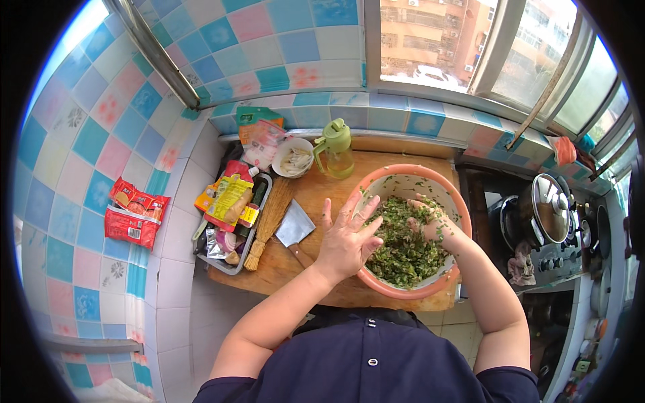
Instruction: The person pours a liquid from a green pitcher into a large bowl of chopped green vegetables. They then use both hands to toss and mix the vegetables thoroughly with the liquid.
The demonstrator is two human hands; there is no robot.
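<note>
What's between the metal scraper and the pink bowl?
In the head view, the left hand is between scraper and bowl, above the wooden board.

Glossy checkered tiles in blue, turquoise, pink and white are lining the left wall (111,151) and the back wall (269,43), some bearing faded flower prints. A metal pole (160,57) is slanting across their corner. Along the upper right, sliding windows (534,64) in pale frames are letting in bright daylight and showing an orange-brown apartment building (430,33). Below, a wooden bench (272,270) is standing beside a stove (554,260), and pale floor tiles (462,332) are showing beneath.
</note>
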